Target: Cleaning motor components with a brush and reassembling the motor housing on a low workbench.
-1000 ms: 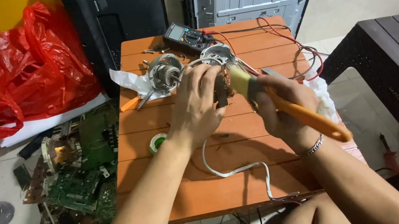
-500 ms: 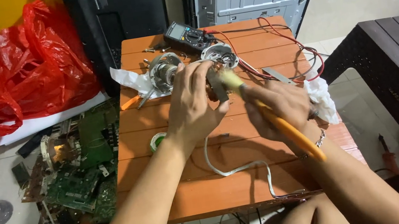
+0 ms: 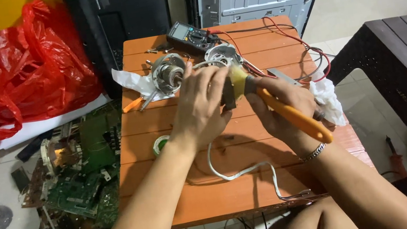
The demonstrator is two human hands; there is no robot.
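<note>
My left hand grips the motor above the desk, fingers closed round it, steadying it for brushing. My right hand wraps shut on the orange-handled brush, bristles against the motor. The motor looks dark, mostly hidden, trailing a white cord.

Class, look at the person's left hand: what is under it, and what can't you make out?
Under the left hand shows a dark motor part, brushed by the orange-handled brush in the right hand. A white cable trails out below. The fingers cover the part's remainder.
</note>
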